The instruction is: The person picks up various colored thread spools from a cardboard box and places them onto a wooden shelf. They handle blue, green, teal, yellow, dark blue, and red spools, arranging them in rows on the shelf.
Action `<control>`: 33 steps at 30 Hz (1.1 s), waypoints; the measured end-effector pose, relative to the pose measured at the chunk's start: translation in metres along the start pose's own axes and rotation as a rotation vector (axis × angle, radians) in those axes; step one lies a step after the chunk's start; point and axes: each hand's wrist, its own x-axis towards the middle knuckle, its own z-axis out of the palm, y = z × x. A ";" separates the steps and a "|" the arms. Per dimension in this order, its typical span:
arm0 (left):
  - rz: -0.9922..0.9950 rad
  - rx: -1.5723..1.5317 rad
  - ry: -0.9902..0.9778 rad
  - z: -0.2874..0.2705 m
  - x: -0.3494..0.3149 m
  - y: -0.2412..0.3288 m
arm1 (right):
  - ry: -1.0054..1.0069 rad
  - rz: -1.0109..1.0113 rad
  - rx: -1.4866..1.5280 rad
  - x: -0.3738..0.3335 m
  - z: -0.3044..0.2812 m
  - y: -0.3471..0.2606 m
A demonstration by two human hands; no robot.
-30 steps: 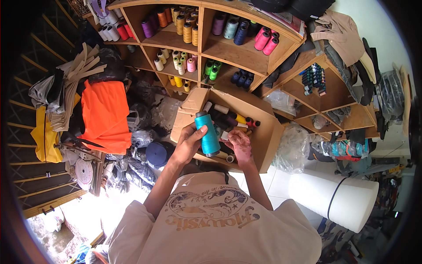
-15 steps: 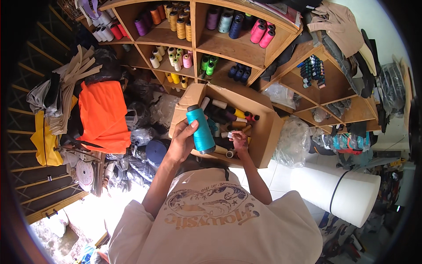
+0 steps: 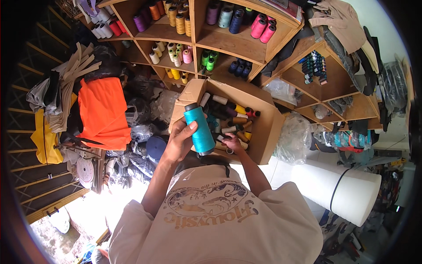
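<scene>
Teal spool (image 3: 200, 128): a cylindrical cone of smooth, tightly wound thread with a dark core tip at the top; it is held upright just above the near-left corner of the cardboard box (image 3: 266, 132).
Left hand (image 3: 179, 141): fingers are wrapped around the spool's side, the thumb pressed on its wound face.
Right hand (image 3: 232, 143): it is lowered inside the box among the spools; whether anything is gripped cannot be told.
Box contents: mixed cones (image 3: 235, 115) of yellow, red, dark and cream thread are piled loosely, some with bare cardboard cores.
Behind the box: wooden shelves (image 3: 228, 42) are lined with thread cones in rows.
Left of the box: folded orange fabric (image 3: 102, 112) and crinkled plastic bags are heaped.
Right of the box: a thick white roll (image 3: 336, 187) is laid lower down.
</scene>
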 end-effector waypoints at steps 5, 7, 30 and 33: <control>-0.033 0.053 0.009 -0.007 0.006 -0.009 | 0.310 -0.404 -0.404 0.015 0.008 -0.023; 0.005 0.131 0.096 -0.011 0.007 -0.012 | -0.148 -0.186 0.318 -0.046 0.011 -0.142; 0.224 1.116 -0.153 0.002 0.016 0.023 | -0.317 -0.563 -0.175 -0.172 -0.019 -0.282; 0.429 1.155 -0.145 0.001 0.017 0.016 | -0.368 -0.336 0.041 -0.172 -0.017 -0.277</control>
